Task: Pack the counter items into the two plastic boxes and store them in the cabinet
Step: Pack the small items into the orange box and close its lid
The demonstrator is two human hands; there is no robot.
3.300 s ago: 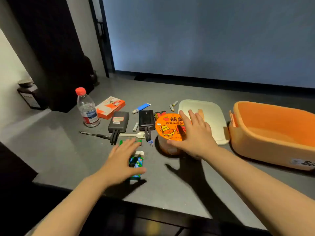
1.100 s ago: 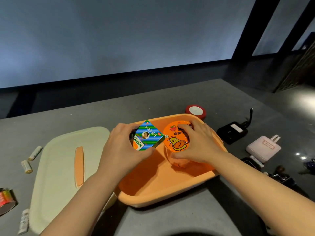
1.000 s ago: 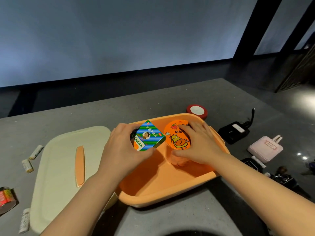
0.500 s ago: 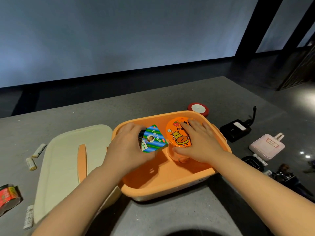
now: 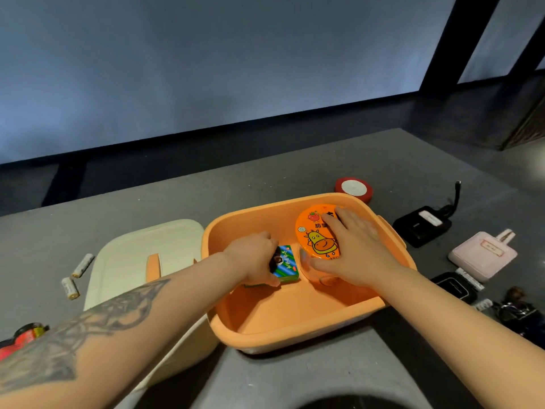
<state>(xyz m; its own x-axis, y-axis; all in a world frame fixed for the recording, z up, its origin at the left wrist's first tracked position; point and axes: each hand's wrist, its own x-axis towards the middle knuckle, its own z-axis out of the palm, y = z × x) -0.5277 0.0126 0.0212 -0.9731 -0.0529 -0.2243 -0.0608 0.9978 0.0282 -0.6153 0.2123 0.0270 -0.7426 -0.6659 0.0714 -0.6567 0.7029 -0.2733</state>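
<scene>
Now both hands have sunk into the orange box point(image 5: 295, 329), left hand point(image 5: 253, 258) gripping the striped carton point(image 5: 286, 264), right hand point(image 5: 351, 252) clasping the noodle cup point(image 5: 317, 231), so first items nearly packed

My left hand point(image 5: 253, 258) now lower inside the orange plastic box point(image 5: 283, 335), striped green-and-blue carton point(image 5: 285, 263) down near its floor, my right hand point(image 5: 351, 252) sinking the orange-lidded round cup point(image 5: 317, 231) deeper beside it
</scene>
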